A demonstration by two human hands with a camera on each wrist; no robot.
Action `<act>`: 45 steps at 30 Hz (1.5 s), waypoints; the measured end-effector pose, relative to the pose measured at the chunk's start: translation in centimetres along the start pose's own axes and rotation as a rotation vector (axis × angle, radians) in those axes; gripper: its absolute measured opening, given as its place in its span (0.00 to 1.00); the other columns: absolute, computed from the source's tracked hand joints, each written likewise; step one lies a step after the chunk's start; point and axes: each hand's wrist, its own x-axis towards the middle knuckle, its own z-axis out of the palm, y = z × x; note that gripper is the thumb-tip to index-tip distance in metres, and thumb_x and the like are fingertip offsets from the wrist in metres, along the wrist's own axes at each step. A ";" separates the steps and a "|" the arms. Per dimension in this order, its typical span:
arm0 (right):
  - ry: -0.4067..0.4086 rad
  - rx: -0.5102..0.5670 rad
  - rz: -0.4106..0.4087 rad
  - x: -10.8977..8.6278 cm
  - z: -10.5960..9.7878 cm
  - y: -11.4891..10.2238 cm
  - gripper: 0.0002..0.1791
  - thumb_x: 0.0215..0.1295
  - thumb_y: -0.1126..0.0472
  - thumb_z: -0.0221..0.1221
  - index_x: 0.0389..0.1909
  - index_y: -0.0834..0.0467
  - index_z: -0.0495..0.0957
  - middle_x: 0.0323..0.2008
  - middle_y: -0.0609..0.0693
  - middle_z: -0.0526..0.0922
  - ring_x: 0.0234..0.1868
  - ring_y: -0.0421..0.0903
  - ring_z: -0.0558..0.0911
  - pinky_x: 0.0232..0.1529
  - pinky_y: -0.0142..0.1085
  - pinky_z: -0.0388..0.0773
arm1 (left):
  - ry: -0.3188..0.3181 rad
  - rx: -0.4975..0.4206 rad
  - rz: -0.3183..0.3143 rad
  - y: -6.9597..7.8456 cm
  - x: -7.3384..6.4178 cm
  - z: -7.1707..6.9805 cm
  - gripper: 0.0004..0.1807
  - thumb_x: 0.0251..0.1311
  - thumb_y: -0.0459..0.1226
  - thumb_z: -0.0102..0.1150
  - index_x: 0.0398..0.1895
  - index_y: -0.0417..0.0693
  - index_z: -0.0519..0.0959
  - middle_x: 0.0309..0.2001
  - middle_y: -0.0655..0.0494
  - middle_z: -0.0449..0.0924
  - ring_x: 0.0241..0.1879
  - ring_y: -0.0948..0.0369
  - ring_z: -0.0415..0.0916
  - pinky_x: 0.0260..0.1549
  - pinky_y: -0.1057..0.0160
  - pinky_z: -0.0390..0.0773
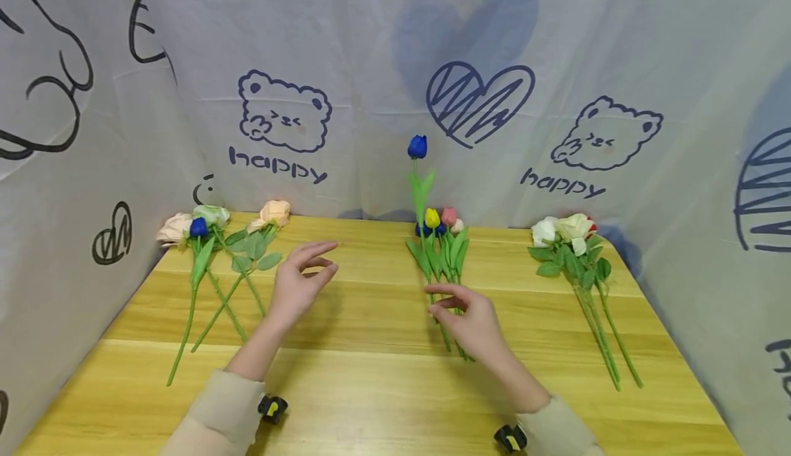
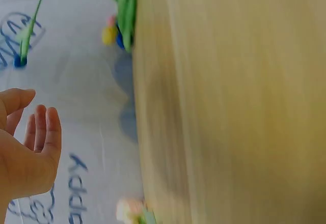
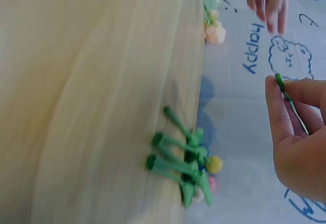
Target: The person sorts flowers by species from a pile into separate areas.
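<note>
My right hand (image 1: 472,322) pinches the lower stem of a blue tulip (image 1: 417,147) between thumb and fingertips. The flower stands raised, its bloom in front of the cloth wall; in the right wrist view its green stem (image 3: 286,98) passes through the pinch. Below and behind it, a bunch of tulips lies on the table, with a yellow tulip (image 1: 432,218) and a pink tulip (image 1: 449,216) among them. Fingers apart and gently bent, my left hand (image 1: 299,281) hovers over the table with nothing in it, nearest the peach rose (image 1: 274,213).
On the left of the wooden table (image 1: 371,401) lie pale roses, a green rose (image 1: 212,215) and another blue tulip (image 1: 198,227). White roses (image 1: 575,228) with long stems lie at the right. A printed cloth (image 1: 371,64) hangs along the back and sides.
</note>
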 end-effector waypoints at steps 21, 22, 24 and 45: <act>-0.112 -0.070 0.188 -1.6 -3.9 3.8 0.17 0.69 0.74 0.63 0.58 0.68 0.82 0.48 0.63 0.86 0.39 0.50 0.88 0.35 0.36 0.87 | 0.055 0.246 -0.288 -5.2 2.6 -12.5 0.28 0.72 0.36 0.63 0.74 0.42 0.73 0.68 0.35 0.71 0.55 0.53 0.76 0.35 0.75 0.78; -0.119 -0.071 0.194 -1.6 -4.0 3.9 0.17 0.68 0.74 0.63 0.57 0.68 0.82 0.48 0.63 0.86 0.40 0.51 0.88 0.36 0.37 0.87 | 0.053 0.230 -0.327 -5.3 2.9 -12.6 0.29 0.72 0.37 0.62 0.75 0.43 0.71 0.68 0.34 0.71 0.57 0.51 0.76 0.35 0.74 0.78; -0.123 -0.078 0.201 -1.5 -4.0 4.1 0.17 0.68 0.74 0.64 0.57 0.68 0.82 0.48 0.62 0.86 0.40 0.50 0.87 0.36 0.37 0.88 | 0.042 0.213 -0.387 -5.6 3.5 -12.7 0.31 0.73 0.39 0.61 0.77 0.44 0.69 0.69 0.33 0.70 0.62 0.46 0.73 0.39 0.70 0.78; -0.218 -0.109 0.199 -1.1 -4.2 5.0 0.21 0.64 0.73 0.67 0.58 0.66 0.82 0.52 0.61 0.85 0.38 0.49 0.87 0.36 0.38 0.88 | 0.049 0.304 -0.558 -8.2 4.8 -13.7 0.32 0.66 0.31 0.62 0.74 0.36 0.69 0.72 0.29 0.65 0.70 0.36 0.63 0.69 0.42 0.68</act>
